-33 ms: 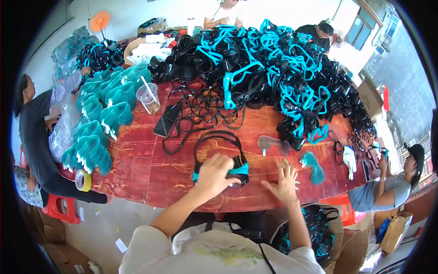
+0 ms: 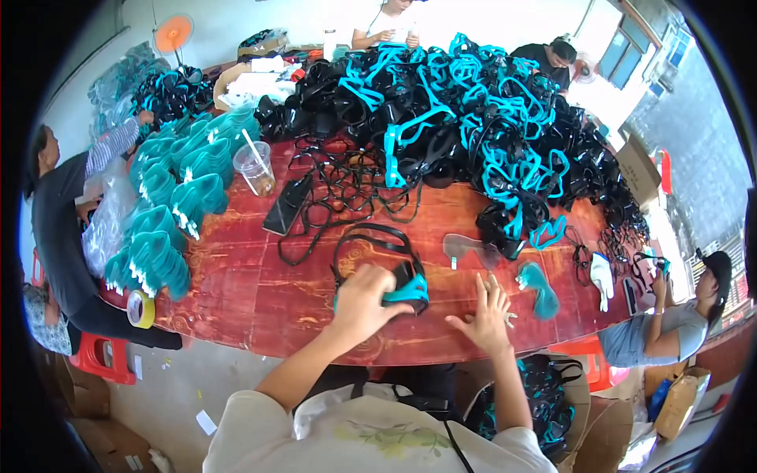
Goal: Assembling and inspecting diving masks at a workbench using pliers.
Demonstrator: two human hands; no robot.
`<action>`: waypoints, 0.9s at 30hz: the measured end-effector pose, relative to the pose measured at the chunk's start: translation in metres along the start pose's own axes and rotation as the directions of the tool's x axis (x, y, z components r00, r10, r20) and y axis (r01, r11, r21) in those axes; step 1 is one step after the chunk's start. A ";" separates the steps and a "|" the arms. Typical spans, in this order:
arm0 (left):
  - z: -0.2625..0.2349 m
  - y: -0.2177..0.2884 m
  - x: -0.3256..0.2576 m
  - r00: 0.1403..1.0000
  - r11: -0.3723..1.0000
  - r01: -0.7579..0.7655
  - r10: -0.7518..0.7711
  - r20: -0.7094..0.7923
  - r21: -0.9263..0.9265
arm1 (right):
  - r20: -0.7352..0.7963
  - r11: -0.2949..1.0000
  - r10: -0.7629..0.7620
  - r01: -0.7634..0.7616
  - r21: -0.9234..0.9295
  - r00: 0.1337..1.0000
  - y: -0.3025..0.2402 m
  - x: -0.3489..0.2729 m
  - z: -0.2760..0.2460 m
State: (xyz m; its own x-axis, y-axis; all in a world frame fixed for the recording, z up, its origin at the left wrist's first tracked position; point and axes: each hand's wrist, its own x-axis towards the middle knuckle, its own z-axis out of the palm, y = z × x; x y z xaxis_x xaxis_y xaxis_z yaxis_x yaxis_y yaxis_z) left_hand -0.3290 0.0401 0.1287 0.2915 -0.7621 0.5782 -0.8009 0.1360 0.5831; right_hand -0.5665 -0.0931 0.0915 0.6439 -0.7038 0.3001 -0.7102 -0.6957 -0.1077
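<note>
My left hand [image 2: 364, 303] is closed round a pair of black and teal goggles [image 2: 414, 292] near the table's front edge. The goggles sit slightly tilted, and their black strap [image 2: 378, 230] loops away from me over the wood. My fingers and the back of the hand hide the left part of the frame. To the right, my right hand [image 2: 490, 314] is spread flat with nothing in it, low over the tabletop. Beyond it lies a clear lens-shaped sheet [image 2: 471, 251] with a small white tab. A teal lens-shaped piece [image 2: 539, 290] lies right of that hand.
A large heap of black and teal goggles [image 2: 441, 118] covers the table's far side. Teal lens stacks [image 2: 162, 236] stand left, near a plastic cup [image 2: 254, 169], a phone [image 2: 287, 205], tangled black straps [image 2: 347, 185] and yellow tape [image 2: 141, 309]. Other people sit or stand around.
My left hand has tipped the goggles a little, so the teal right side shows more and sits slightly higher. My right hand stays spread, barely shifted.
</note>
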 end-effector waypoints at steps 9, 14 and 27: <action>0.020 -0.028 -0.051 0.753 0.560 0.315 -0.639 -0.158 -0.766 | 0.094 0.421 0.060 -0.111 0.900 0.994 -0.072 0.004 0.057; 0.028 -0.097 -0.095 0.789 0.825 0.367 -0.521 -0.325 -0.430 | -0.066 0.572 0.041 0.030 0.820 0.997 -0.091 0.018 0.030; 0.016 -0.089 -0.060 0.864 0.608 0.293 -0.499 -0.069 -0.738 | 0.002 0.496 0.139 -0.071 0.866 0.990 -0.097 0.023 0.035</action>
State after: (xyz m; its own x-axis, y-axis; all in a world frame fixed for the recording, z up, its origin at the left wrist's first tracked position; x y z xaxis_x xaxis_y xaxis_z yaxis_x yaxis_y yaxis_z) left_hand -0.2834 0.0635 0.0325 0.6877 -0.6825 0.2474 -0.0162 0.3264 0.9451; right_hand -0.4729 -0.0474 0.0757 0.5390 -0.7941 0.2808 -0.1514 -0.4193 -0.8951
